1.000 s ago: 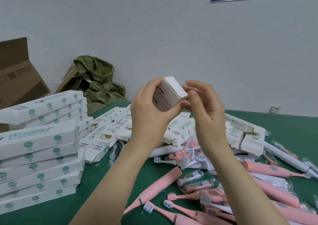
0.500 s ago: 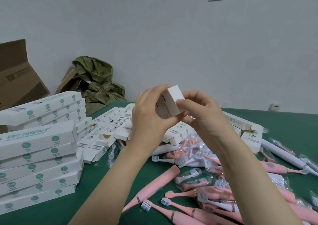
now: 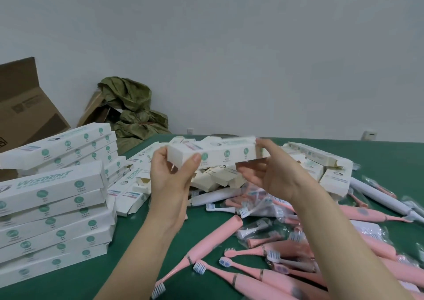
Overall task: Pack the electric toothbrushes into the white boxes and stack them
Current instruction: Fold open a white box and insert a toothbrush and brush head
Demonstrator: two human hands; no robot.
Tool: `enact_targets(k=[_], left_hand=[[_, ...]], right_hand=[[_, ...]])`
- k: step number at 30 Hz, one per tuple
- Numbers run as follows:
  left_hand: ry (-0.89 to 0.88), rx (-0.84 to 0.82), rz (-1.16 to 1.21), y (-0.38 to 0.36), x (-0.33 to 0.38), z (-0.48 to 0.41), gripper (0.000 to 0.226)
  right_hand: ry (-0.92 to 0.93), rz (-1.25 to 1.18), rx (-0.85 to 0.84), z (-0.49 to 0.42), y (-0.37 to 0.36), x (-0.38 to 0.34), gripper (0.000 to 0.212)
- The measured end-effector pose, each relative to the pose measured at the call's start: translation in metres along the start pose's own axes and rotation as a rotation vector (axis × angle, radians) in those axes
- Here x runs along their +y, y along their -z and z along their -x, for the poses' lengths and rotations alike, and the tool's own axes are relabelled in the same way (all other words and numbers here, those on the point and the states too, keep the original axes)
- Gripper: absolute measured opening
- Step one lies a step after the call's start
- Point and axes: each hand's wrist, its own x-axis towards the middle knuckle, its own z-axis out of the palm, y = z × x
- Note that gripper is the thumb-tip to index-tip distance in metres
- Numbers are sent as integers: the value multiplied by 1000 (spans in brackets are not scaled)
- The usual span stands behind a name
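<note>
A long white toothbrush box (image 3: 220, 154) with green round marks lies level in the air above the table. My left hand (image 3: 172, 175) grips its near left end between thumb and fingers. At the box's right end is my right hand (image 3: 273, 173), fingers curled around it, palm up; the box looks blurred there. Pink electric toothbrushes (image 3: 215, 240) lie scattered on the green table (image 3: 128, 249) below and to the right. A stack of packed white boxes (image 3: 52, 208) stands at the left.
Loose white boxes (image 3: 332, 173) with open flaps are heaped at the table's middle and back. White toothbrushes (image 3: 378, 198) and bagged brush heads (image 3: 254, 228) lie among the pink ones. A brown carton (image 3: 25, 107) and a green sack (image 3: 130, 109) sit behind the table by the wall.
The box has swung from end-on and raised to lying level across my view. Both hands dropped lower and moved apart to its two ends.
</note>
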Motion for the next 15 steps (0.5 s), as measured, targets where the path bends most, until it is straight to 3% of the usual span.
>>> enact_targets(k=[2,5,8,11,15], left_hand=[[87,-49,-177,16,-3,-1,50],[150,-83,-724,32,-2,-5,68],[-47,-80,-1188,27,1,3,94],[-348,-151,-1196,2,5,9,84],[-508,-193,-1117,-18,7,7,70]], right_hand=[[47,-121,43,-2,0,3,32],[153,-159,159,-2,1,4,12],[274,35,157,2,-5,2,13],[378,364,23,14,-21,1,10],[480,543,-161,33,-42,1,4]])
